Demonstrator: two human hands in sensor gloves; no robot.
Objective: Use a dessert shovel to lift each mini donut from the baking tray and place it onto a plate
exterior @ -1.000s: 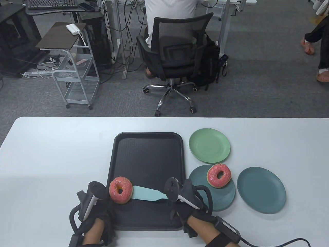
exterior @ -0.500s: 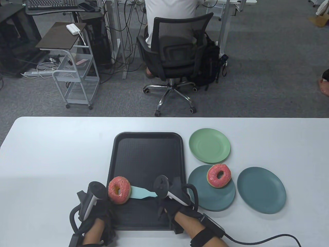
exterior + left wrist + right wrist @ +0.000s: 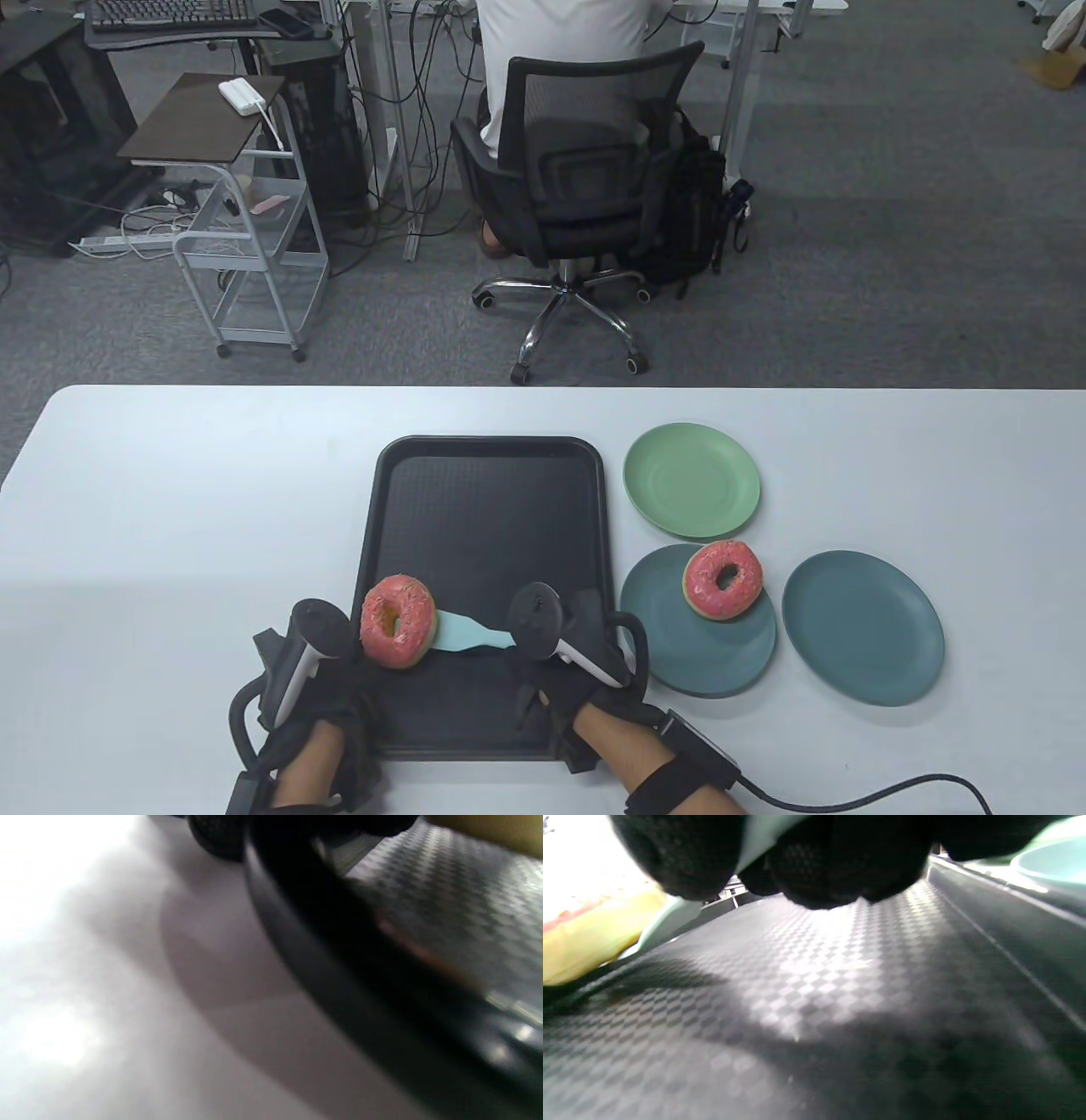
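A pink-iced donut (image 3: 397, 621) stands tilted at the near left of the black tray (image 3: 488, 509), leaning on the blade of the pale blue shovel (image 3: 467, 635). My right hand (image 3: 551, 671) grips the shovel's handle. In the right wrist view its fingers (image 3: 818, 857) wrap that handle, and the donut's yellow underside (image 3: 585, 942) shows at the left. My left hand (image 3: 327, 679) sits at the tray's left rim, right beside the donut, with its fingers hidden under the tracker. A second pink donut (image 3: 724, 579) lies on the teal plate (image 3: 721, 658) next to the tray.
A light green plate (image 3: 691, 480) and another teal plate (image 3: 863, 626), both bare, lie right of the tray. Beyond the table's far edge a person sits in an office chair (image 3: 585, 178). A cable (image 3: 891, 785) trails from my right wrist.
My right hand has moved left with the shovel, and its blade has slid further under the donut, which now tips up more. The left hand has stayed put.
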